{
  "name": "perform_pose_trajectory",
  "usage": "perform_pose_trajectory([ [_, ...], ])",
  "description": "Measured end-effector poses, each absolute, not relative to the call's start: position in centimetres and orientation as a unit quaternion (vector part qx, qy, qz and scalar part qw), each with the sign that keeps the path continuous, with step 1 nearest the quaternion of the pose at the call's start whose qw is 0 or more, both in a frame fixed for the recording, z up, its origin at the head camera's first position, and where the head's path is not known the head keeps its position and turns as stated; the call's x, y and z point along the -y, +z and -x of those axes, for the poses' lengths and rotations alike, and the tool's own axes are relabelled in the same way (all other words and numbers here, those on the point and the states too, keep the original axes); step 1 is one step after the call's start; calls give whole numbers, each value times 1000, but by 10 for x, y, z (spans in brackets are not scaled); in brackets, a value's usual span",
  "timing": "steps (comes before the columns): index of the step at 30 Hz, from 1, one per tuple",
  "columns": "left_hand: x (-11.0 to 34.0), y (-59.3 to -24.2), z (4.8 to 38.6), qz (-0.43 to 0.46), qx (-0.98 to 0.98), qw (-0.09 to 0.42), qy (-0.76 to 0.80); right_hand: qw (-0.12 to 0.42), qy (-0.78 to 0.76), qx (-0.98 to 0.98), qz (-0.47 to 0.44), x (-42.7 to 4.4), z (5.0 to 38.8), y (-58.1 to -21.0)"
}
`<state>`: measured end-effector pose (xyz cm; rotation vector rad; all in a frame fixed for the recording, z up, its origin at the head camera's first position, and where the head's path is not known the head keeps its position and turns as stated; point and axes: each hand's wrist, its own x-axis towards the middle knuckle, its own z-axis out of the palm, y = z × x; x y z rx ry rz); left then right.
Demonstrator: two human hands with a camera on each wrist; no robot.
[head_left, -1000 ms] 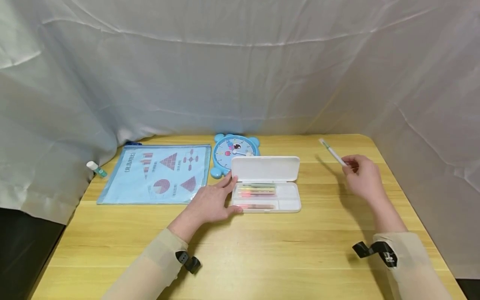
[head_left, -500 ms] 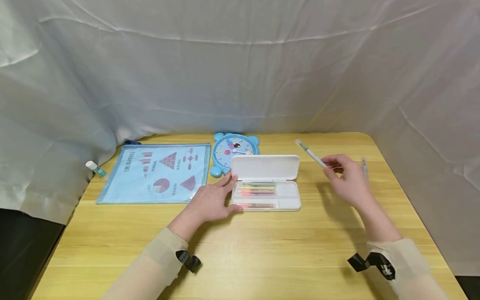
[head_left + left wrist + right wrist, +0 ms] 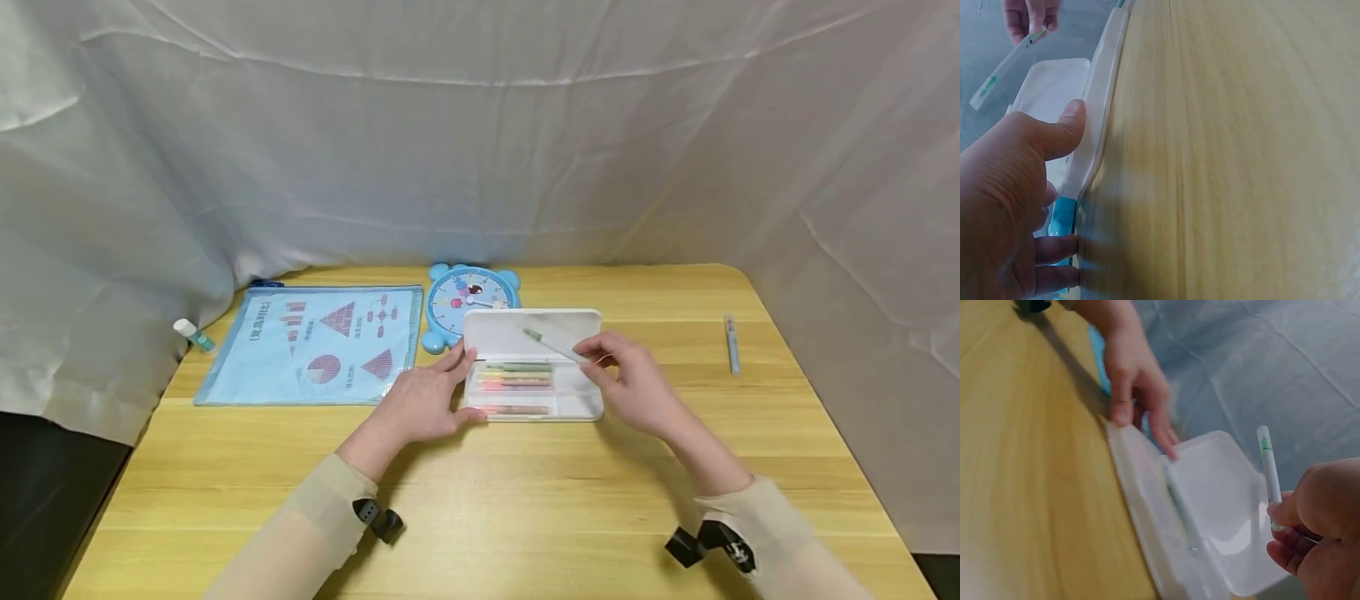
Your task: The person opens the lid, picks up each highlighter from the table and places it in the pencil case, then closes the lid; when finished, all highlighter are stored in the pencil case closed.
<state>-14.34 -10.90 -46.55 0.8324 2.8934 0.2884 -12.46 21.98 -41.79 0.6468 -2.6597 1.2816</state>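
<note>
A white pencil case (image 3: pixel 579 405) lies with its lid raised, several coloured pens (image 3: pixel 517 384) in its left part. My left hand (image 3: pixel 420 404) grips the case's left end, thumb at the front edge and fingers toward the hinge side. Between right thumb and fingertips, my right hand (image 3: pixel 630 379) pinches a white pen with a green band (image 3: pixel 558 347). This pen is tilted above the case's right part, in front of the lid, its green end pointing left. In the right wrist view, the same pen (image 3: pixel 1270 469) stands clear of the case.
A blue clock (image 3: pixel 468 296) sits behind the case, partly covered by the lid. To the left lie a blue zip folder (image 3: pixel 315 350) and a glue stick (image 3: pixel 194 335). Another pen (image 3: pixel 732 345) lies near the table's right side. A grey curtain (image 3: pixel 480 150) hangs behind the table.
My right hand has carried the white pen leftward from the right side of the table to above the case, uncovering another pen on the right. The left hand has stayed in place.
</note>
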Motion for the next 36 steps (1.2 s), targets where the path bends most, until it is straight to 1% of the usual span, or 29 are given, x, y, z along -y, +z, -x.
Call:
perform_pose_trajectory([
  [11,108,-465,144,-276,-955,58,93,-5,414,881,-228,-198,123,-446],
  [20,108,-466,144,-271,-956,60,95,-29,384,884,-265,-184,120,-459],
  [31,108,-466,143,-273,-955,58,98,-16,285,904,-317,-177,120,-460],
  [36,108,-466,144,-274,-956,58,92,-31,287,908,-305,-181,120,-453],
])
